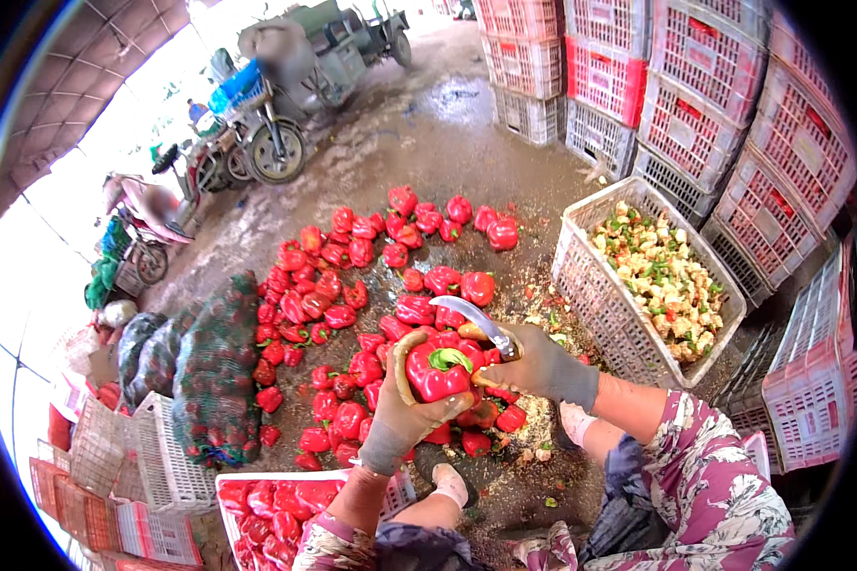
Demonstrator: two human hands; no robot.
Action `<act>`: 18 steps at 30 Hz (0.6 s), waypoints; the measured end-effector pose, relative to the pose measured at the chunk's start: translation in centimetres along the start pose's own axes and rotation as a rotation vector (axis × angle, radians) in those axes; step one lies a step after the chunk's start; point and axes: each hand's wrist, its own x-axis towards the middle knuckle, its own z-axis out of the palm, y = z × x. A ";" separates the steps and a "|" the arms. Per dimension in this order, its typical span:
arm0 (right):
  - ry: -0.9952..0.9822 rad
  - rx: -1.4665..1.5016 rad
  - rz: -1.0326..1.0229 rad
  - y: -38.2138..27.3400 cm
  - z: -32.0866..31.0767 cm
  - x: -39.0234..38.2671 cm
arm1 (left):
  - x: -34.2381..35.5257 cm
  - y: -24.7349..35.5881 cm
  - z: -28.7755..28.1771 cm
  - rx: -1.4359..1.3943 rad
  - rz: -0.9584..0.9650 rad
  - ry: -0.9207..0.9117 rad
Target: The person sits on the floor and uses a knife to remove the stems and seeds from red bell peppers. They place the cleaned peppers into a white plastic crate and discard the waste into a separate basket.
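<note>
A whole red bell pepper [435, 381] with a green stem is held up in front of me, stem toward me. My left hand [402, 419], in a tan-and-grey work glove, is closed around its left side and underside. In my gloved right hand [546, 365] is a curved knife [468, 311], its blade pointing up and left beyond the pepper. Fingers of the right hand also reach the pepper's right side. Below and beyond my hands, many red bell peppers [415, 309] lie heaped on the floor.
At right stands a crate [595, 305] of pepper cores; stacked crates [700, 114] rise behind it. A crate [397, 495] of red peppers sits by my left leg. Full net sacks [219, 371] and white crates [167, 457] stand left. Motorbikes [274, 147] are parked far left.
</note>
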 end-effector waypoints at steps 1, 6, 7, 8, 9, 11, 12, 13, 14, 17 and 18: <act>0.025 0.080 0.046 -1.9 -0.1 -1.0 | -0.5 2.1 0.1 0.020 -0.008 0.025; 0.219 -0.192 0.078 -7.0 1.0 -6.4 | -3.7 5.7 1.2 -0.377 -0.035 0.305; 0.185 -0.205 0.085 -6.1 1.3 -6.9 | -4.0 6.1 1.5 -0.268 0.008 0.331; 0.166 -0.283 0.078 -6.5 2.0 -7.6 | -4.6 6.1 1.4 -0.146 0.043 0.367; 0.179 -0.303 0.016 -5.0 2.4 -8.5 | -4.8 5.6 2.2 -0.061 0.068 0.384; 0.212 -0.382 -0.056 -0.8 3.2 -9.7 | -4.8 4.9 3.8 -0.291 -0.002 0.378; 0.231 -0.441 -0.073 0.9 3.5 -10.1 | -4.8 4.5 4.4 -0.405 -0.038 0.380; 0.250 -0.499 -0.092 2.1 3.4 -10.4 | -4.9 3.2 4.7 -0.374 -0.016 0.378; 0.242 -0.793 -0.246 2.6 3.0 -10.5 | -4.9 2.8 5.0 -0.350 -0.015 0.375; 0.132 -0.578 -0.077 2.0 3.0 -10.7 | -4.9 2.6 5.6 -0.375 -0.050 0.375; 0.119 -0.766 -0.193 2.2 2.8 -10.7 | -4.9 2.4 5.5 -0.275 -0.048 0.371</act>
